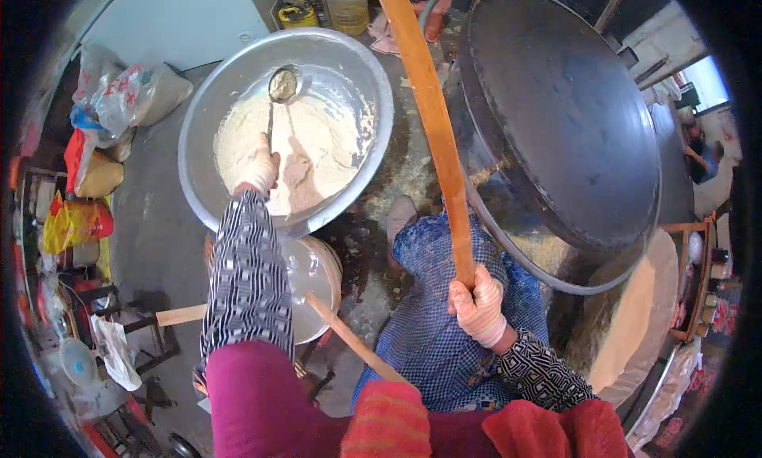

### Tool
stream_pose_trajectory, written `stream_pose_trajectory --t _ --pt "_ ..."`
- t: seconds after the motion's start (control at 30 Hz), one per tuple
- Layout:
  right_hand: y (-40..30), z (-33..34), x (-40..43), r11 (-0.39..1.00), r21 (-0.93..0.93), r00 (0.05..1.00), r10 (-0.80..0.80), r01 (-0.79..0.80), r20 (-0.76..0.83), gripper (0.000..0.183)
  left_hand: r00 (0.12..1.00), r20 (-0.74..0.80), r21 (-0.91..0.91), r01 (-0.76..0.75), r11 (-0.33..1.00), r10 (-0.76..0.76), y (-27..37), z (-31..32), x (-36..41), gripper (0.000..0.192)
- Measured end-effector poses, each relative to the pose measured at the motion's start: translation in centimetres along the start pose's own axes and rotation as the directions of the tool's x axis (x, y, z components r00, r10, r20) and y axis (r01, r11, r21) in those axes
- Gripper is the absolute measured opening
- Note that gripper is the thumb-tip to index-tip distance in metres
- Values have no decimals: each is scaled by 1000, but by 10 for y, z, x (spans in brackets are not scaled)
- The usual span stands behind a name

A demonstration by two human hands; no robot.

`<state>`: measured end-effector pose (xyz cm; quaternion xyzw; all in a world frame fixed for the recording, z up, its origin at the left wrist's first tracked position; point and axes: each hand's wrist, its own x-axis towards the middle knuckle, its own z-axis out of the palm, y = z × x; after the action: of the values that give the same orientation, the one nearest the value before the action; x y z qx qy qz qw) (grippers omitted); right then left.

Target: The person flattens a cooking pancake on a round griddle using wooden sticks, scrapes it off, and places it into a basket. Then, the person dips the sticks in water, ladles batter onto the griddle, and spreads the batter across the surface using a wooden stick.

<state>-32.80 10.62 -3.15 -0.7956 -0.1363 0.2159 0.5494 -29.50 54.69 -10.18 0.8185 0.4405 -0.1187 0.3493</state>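
My left hand (257, 169), in a pale glove, grips the dark handle of a metal ladle (283, 85). Its bowl holds pale batter and hangs over a wide metal basin (191, 154). Thick cream-coloured batter (333, 136) covers the basin's bottom and clings to its inner wall. Over my lap, my right hand (481, 309), gloved too, is closed around the lower end of a long, flat wooden strip (437, 130). That strip reaches past the top of the view. To its right lies a large round dark griddle (571, 118) with nothing on its surface.
A bucket (318, 267) stands below the basin, a wooden stick (354, 339) crossing its rim. Thin round flatbreads (634, 315) seem to lie at lower right. Plastic bags (131, 95) sit at left; a jug (347, 8) stands behind the basin. Another person (703, 154) is far right.
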Motion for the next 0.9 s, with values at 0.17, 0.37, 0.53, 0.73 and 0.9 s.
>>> stream_pose_trajectory --t 0.17,0.37,0.53,0.73,0.9 --pt "7 -3 1 999 -7 999 -31 31 -32 17 982 121 386 -184 904 148 -17 -1 28 66" --pt "10 -7 2 999 35 1000 -13 14 -18 18 854 427 560 -507 655 297 -81 -5 -25 72" --pt "10 -5 2 999 6 998 -53 54 -20 19 848 529 457 -323 829 39 -36 -17 -137 75" --pt "8 0 1 994 89 998 -53 55 -24 20 754 621 -664 363 654 212 -48 10 -168 56" --pt "15 7 9 965 -138 970 -233 221 -75 22 772 553 -833 526 172 314 -29 70 -194 6"
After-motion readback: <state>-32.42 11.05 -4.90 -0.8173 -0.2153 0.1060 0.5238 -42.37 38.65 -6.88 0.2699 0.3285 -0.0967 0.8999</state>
